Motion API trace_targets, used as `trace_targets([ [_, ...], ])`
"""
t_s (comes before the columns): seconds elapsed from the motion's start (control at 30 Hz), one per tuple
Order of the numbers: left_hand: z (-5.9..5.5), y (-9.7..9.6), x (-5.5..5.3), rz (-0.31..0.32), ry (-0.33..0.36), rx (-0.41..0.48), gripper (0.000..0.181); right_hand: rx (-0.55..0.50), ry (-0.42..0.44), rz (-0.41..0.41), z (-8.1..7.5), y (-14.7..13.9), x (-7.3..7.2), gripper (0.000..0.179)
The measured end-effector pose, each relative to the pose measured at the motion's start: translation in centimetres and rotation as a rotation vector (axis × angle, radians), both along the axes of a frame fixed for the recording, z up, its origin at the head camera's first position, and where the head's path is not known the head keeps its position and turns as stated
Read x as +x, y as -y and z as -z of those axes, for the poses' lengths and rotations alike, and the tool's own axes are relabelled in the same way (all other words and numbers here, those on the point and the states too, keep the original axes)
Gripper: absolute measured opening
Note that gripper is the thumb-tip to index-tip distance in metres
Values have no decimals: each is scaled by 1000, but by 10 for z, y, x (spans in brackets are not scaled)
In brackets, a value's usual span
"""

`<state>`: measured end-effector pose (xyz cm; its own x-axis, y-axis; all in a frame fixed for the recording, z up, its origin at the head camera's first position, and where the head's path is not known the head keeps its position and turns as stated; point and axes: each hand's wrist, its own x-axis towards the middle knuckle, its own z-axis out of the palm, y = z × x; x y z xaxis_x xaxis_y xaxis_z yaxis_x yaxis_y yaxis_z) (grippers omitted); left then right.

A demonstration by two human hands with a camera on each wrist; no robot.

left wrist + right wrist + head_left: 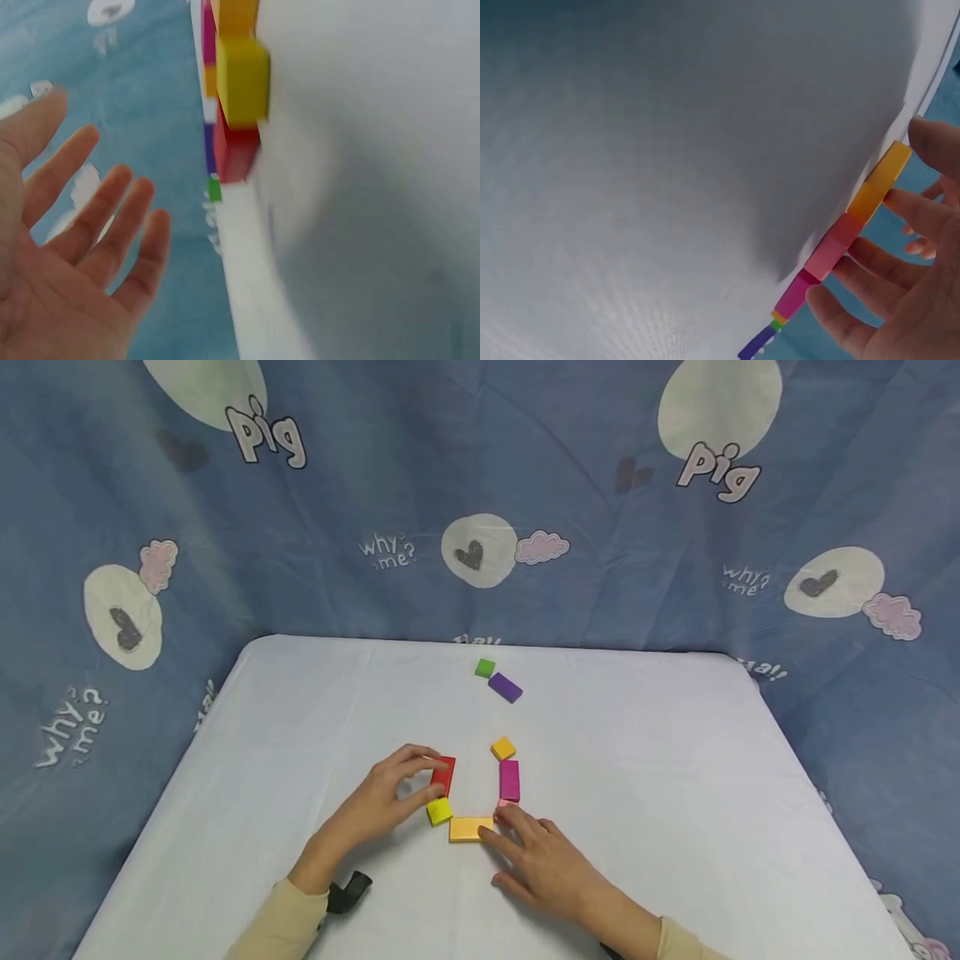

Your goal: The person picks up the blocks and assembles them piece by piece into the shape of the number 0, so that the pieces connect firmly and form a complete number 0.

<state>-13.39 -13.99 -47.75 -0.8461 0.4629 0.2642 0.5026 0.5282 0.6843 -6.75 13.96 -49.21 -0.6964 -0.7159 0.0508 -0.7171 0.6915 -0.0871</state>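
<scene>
My left hand (375, 800) hovers around the red block (446, 774), fingers spread and overlapping its left side in the head view. In the left wrist view the palm is bare and stands apart from the red and yellow blocks. A yellow cube (439, 812) lies against the near end of the red block. My right hand (551, 867) reaches over the corner where a long orange block (465, 832) meets a pink block (831, 249). Its loosely bent fingertips lie right at both, partly hiding the pink one. Beyond the pink block lies a magenta block (509, 781).
A small orange-yellow cube (503, 748) sits at the far end of the magenta block. Farther back on the white table (637, 735) are a purple block (506, 687) and a green cube (485, 668). A blue printed curtain (600, 602) stands behind the table.
</scene>
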Motion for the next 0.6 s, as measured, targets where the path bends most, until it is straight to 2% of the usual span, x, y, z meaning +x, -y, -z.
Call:
trace_targets([
  [0.13, 2, 7, -27, -48, -34, 60, 28, -5, -4, 0, 0, 0, 0, 59],
  [0.3, 1, 9, -55, -113, -46, 55, 27, -9, 7, -1, -1, 0, 0, 58],
  [0.43, 3, 11, -73, -168, -61, 51, 28, 0, 36, -2, 0, 0, 1, 58],
  [0.6, 3, 7, -92, -232, -70, 28, 26, 8, 26, -3, 1, -2, 0, 58],
])
